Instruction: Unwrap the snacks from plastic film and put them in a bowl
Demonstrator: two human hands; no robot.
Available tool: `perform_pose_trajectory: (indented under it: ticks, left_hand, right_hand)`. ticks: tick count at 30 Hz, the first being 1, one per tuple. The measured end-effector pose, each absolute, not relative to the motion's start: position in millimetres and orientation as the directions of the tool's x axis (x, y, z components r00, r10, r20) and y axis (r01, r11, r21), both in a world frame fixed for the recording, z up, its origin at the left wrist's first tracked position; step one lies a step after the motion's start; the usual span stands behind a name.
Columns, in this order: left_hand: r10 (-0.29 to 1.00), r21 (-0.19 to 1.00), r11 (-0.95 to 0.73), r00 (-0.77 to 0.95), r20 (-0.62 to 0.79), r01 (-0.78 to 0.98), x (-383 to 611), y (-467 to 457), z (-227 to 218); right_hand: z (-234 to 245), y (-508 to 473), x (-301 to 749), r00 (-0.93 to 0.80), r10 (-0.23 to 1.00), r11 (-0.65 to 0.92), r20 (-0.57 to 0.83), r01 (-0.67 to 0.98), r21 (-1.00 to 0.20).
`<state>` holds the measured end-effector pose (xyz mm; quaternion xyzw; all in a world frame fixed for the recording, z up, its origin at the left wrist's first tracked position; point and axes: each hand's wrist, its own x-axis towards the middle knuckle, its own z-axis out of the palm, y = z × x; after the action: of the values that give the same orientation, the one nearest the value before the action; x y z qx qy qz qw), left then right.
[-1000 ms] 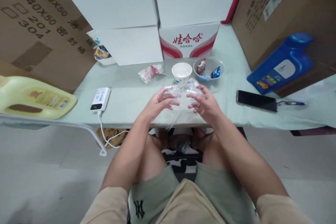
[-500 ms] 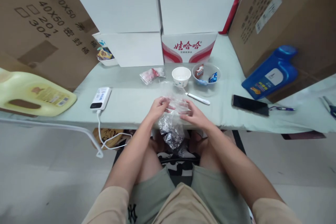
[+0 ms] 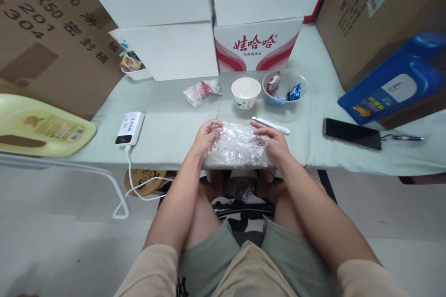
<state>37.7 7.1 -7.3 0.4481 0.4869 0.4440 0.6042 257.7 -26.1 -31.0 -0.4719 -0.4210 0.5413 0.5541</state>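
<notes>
A crumpled sheet of clear plastic film (image 3: 240, 146) lies at the table's front edge between my two hands. My left hand (image 3: 207, 137) pinches its left side, thumb and fingers together. On the other side my right hand (image 3: 272, 141) has its fingers curled over the film's right edge. Just beyond the right hand is a white utility knife (image 3: 271, 125), which looks like a slim craft cutter. Behind the film stand a white paper cup (image 3: 245, 93) and a clear plastic bowl (image 3: 285, 88) with small red and blue packets. A clear packet with pink and red contents (image 3: 202, 91) lies to their left.
At left are a white power bank (image 3: 130, 128) with a cable and a yellow jug (image 3: 45, 125). A phone (image 3: 351, 133), a pen (image 3: 404, 138) and a blue bottle (image 3: 393, 81) are at right. White boxes (image 3: 258, 46) line the back; brown cartons flank them.
The film, hanging over the table edge before, now lies raised and spread between my hands on the table. My hands have moved slightly apart. The view has shifted closer to the table.
</notes>
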Motion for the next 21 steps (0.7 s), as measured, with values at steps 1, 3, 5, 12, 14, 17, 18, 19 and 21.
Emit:
perform_pose_trajectory:
  ticks: [1, 3, 5, 12, 14, 17, 18, 19, 21]
  left_hand:
    - [0.968, 0.965, 0.229, 0.135, -0.212, -0.125, 38, 8, -6]
    - [0.940, 0.926, 0.315, 0.202, -0.275, -0.206, 39, 10, -4]
    - [0.889, 0.875, 0.418, 0.307, -0.339, -0.244, 40, 10, -5]
    - [0.904, 0.920, 0.355, 0.312, -0.292, -0.167, 41, 9, -12]
    - [0.898, 0.923, 0.341, 0.352, -0.264, -0.177, 42, 8, -10]
    - [0.891, 0.937, 0.316, 0.386, -0.238, -0.150, 46, 5, -7]
    - [0.901, 0.941, 0.305, 0.364, -0.236, -0.144, 47, 5, -7]
    - [0.912, 0.942, 0.304, 0.328, -0.245, -0.144, 47, 5, -8]
    - [0.917, 0.922, 0.353, 0.256, -0.306, -0.161, 48, 6, -10]
  right_hand:
    - [-31, -26, 258, 0.049, 0.998, -0.030, -0.041, -0.203, -0.979]
    - [-32, -25, 260, 0.017, 1.000, -0.006, -0.008, -0.151, -0.989]
    - [-32, -25, 262, -0.035, 0.996, 0.077, 0.078, -0.028, -0.997]
    - [-51, -36, 277, 0.135, 0.980, 0.146, 0.148, 0.026, -0.989]
    - [-53, -36, 274, 0.106, 0.992, 0.084, 0.071, -0.123, -0.989]
    - [-46, -32, 261, -0.037, 0.999, -0.022, -0.016, -0.169, -0.985]
    - [-42, -31, 257, -0.041, 0.998, -0.048, -0.041, -0.166, -0.985]
    - [-38, -30, 253, -0.031, 0.997, -0.071, -0.066, -0.174, -0.982]
    - [-32, -28, 249, -0.004, 0.995, -0.098, -0.100, -0.211, -0.972]
